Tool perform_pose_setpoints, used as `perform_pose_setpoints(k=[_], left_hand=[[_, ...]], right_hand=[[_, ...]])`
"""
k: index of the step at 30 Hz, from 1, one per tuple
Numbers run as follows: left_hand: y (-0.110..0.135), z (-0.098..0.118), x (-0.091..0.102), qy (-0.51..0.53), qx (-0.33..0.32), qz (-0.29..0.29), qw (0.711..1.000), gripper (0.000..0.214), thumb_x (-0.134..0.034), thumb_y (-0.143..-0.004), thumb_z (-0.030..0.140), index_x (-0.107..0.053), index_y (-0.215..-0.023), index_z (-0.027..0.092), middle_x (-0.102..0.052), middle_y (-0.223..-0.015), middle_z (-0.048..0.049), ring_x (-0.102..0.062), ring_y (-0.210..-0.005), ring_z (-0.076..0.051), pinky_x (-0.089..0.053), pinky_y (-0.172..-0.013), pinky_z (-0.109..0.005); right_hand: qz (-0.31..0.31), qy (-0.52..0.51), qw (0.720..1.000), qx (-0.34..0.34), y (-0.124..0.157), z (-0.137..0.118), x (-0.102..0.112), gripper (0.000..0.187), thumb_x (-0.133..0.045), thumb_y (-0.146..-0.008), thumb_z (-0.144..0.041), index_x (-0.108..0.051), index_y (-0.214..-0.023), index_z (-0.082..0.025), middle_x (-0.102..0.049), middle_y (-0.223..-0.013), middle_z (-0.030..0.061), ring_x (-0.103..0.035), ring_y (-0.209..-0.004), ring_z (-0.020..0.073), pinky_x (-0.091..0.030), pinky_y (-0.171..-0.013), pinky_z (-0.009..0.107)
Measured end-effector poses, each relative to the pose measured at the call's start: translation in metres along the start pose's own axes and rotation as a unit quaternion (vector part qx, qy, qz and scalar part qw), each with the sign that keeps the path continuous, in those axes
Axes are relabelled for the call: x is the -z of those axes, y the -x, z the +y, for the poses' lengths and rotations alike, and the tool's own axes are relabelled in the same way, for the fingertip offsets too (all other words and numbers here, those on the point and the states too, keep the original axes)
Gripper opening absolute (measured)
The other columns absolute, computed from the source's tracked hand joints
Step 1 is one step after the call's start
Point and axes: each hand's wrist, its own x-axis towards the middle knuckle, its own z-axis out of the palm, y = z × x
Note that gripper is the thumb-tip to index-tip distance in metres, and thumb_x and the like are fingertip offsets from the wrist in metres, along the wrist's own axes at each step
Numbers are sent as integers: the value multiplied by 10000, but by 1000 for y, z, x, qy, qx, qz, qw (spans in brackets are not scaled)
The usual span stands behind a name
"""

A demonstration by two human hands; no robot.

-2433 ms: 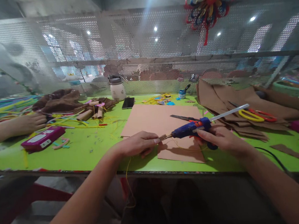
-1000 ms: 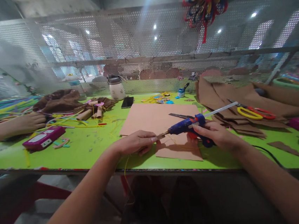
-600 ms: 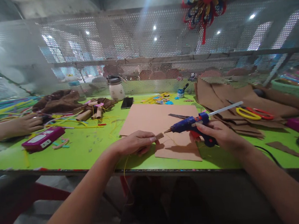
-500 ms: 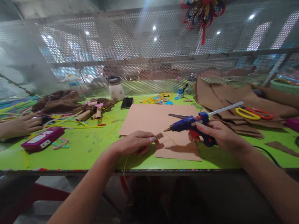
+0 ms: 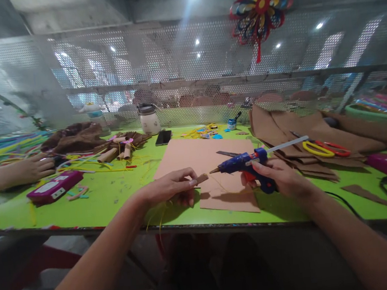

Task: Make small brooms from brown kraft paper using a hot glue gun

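Note:
In my right hand [image 5: 280,173] is a blue glue gun [image 5: 239,162], its nozzle pointing left and a long glue stick [image 5: 287,143] jutting from its back. My left hand [image 5: 173,187] pinches a small brown cardboard piece [image 5: 201,178], perhaps a rolled strip, close to the nozzle tip. I cannot tell whether the two touch. Thin yellow string hangs around both hands. Under them lie sheets of tan cardboard [image 5: 181,157], and a dark flat blade-like tool [image 5: 227,153] rests behind the gun.
Brown paper sheets [image 5: 290,126] and yellow-red scissors [image 5: 320,148] lie at right. Left are a purple power strip [image 5: 55,186], cardboard rolls [image 5: 108,155] and another person's hand [image 5: 35,169]. A phone [image 5: 163,138], a jug [image 5: 149,119] and a paint pot [image 5: 231,124] stand behind.
The view has tilted up slightly. My left hand has shifted a little left with the cardboard piece, its fingers more bent. The glue gun stays in my right hand, nozzle still near the piece.

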Motion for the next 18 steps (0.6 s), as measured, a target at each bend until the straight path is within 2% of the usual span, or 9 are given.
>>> perform_pose_setpoints(k=[3,7,11,15,18], left_hand=[[-1,10,0,-58,1,24,998,273,-514,-872,431,-551,-851,161,-584,-728,1,-511,-632,-108,-412,-617,-236],[-6,18,-2,-136,16,54,989,271,-493,-869,382,-582,-757,151,-553,-676,6,-482,-607,-107,-371,-577,-227],[-15,14,-2,-180,34,97,978,337,-437,-869,395,-581,-682,153,-527,-576,5,-473,-529,-118,-348,-512,-237],[-23,6,-2,-167,66,139,974,337,-449,-839,411,-586,-684,146,-553,-549,-6,-487,-489,-122,-355,-480,-239],[-25,-1,-3,-108,83,166,977,240,-498,-810,392,-549,-835,159,-606,-590,-9,-530,-493,-132,-376,-463,-232]], right_hand=[[11,-4,1000,-1,1,0,0,376,-592,-854,-474,-719,-859,-120,-710,-852,127,-635,-723,180,-511,-665,272],[17,-39,999,-8,1,-1,0,371,-601,-838,-489,-713,-856,-135,-703,-841,115,-632,-712,188,-519,-685,306],[27,-18,999,-9,1,0,1,391,-602,-835,-497,-715,-848,-123,-701,-818,120,-629,-711,188,-509,-665,292],[24,-17,1000,-11,1,-2,-1,377,-606,-841,-482,-712,-848,-120,-698,-812,113,-619,-699,171,-492,-649,271],[13,-23,1000,-4,1,-5,-4,373,-611,-836,-486,-707,-846,-125,-697,-834,105,-611,-707,167,-483,-664,273]])
